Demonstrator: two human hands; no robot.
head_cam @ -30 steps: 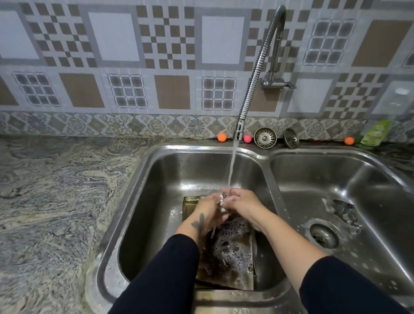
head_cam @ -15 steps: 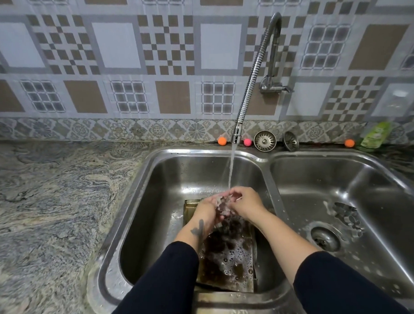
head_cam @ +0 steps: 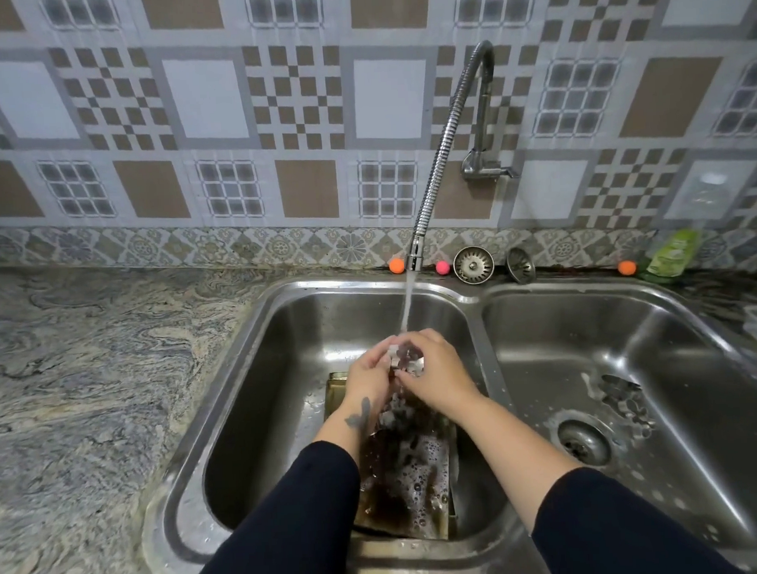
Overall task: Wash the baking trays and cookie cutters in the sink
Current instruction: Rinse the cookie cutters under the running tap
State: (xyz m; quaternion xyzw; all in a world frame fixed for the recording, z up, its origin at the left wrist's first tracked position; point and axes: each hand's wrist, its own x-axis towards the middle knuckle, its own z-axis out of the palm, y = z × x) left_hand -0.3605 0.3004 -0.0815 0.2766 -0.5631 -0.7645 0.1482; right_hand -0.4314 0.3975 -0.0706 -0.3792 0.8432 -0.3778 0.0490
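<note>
We are curling the fingers (head_cam: 385, 351) of our left hand (head_cam: 371, 375) partway closed around a small metal cookie cutter (head_cam: 403, 356), and the fingers of our right hand (head_cam: 435, 375) are bending over it from the 3 o'clock side, so both hands are gripping the one piece between them. Only a glint of the cutter is showing through the gap; its shape is too hidden to tell. Water (head_cam: 407, 303) is running down from 12 o'clock and landing right on our fingertips.

Directly below our hands, toward 6 o'clock, a baking tray (head_cam: 418, 478) is lying flat in the left basin (head_cam: 261, 419) of a steel double sink, covered with dark residue and soap bubbles. Our dark sleeves (head_cam: 299, 517) are reaching in over its near end.

At 3 o'clock, well apart from our hands, more cookie cutters (head_cam: 627, 400) are resting in the right basin (head_cam: 694, 404), just above the drain (head_cam: 584, 442), with foam flecks around them.

The flexible chrome faucet (head_cam: 447, 147) is arching down from the patterned tile wall (head_cam: 191, 121) at 12 o'clock. Along the sink's back ledge are sitting two orange balls (head_cam: 396, 266), a pink ball (head_cam: 442, 267), two metal strainers (head_cam: 473, 265) and, at 2 o'clock, a green pouch (head_cam: 671, 255). A marbled stone counter (head_cam: 93, 404) is spreading out at 9 o'clock.
</note>
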